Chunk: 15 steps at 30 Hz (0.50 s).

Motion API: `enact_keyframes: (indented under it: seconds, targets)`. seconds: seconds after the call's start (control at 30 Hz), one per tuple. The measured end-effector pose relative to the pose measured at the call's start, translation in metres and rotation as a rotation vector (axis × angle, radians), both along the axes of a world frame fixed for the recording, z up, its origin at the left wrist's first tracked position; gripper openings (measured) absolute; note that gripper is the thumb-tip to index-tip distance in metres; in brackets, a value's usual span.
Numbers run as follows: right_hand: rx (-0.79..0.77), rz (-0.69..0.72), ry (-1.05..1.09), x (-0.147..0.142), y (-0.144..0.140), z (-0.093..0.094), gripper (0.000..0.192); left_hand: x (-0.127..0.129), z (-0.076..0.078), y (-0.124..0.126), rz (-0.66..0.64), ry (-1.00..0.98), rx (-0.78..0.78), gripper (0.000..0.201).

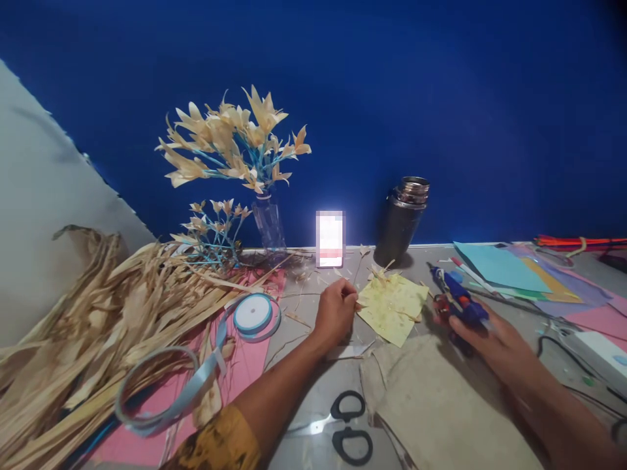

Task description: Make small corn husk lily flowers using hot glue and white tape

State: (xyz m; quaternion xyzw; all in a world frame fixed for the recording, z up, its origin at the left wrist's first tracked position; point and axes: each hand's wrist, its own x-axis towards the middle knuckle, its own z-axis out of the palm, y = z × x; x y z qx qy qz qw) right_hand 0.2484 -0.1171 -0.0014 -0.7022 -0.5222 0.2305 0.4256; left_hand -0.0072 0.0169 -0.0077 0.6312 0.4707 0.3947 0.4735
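Observation:
My left hand [336,314] rests on the grey table, fingers pinched on a thin dry husk strip at the edge of a yellow-green paper square [392,308]. A small husk flower lies on that paper's far corner. My right hand [490,339] grips a blue glue gun [458,301], its nozzle pointing away toward the wall. Black-handled scissors [350,427] lie near my left forearm, beside a beige sheet [441,411].
A big heap of dried husks [98,326] covers pink paper at left, with a blue ribbon spool [253,314]. A vase of husk flowers [267,222], a lit phone [330,239] and a steel flask [404,219] stand by the blue wall. Coloured papers [514,271] lie at right.

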Motion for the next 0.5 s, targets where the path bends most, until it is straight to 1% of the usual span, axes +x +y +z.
enact_keyframes:
  seconds: [0.03,0.1,0.17,0.27,0.37,0.5]
  targets:
    - [-0.016,0.045,0.094,-0.007,-0.002,0.002,0.053,0.001,0.0,0.002,0.01,-0.052,-0.037,0.014]
    - [-0.062,0.121,0.18,-0.021,-0.004,0.005,0.058,0.002,0.002,0.005,0.026,-0.144,-0.104,0.01]
    - [-0.103,0.163,0.159,-0.035,-0.005,0.006,0.06,0.002,0.005,0.005,0.039,-0.21,-0.16,0.008]
    - [-0.11,0.187,0.092,-0.048,-0.005,0.007,0.055,0.001,0.008,0.004,0.044,-0.278,-0.233,0.006]
    - [-0.091,0.211,0.076,-0.053,-0.005,0.007,0.049,0.001,0.01,0.003,0.042,-0.335,-0.289,0.006]
    - [-0.066,0.188,0.041,-0.052,-0.005,0.004,0.049,0.002,0.01,0.002,0.033,-0.396,-0.347,0.011]
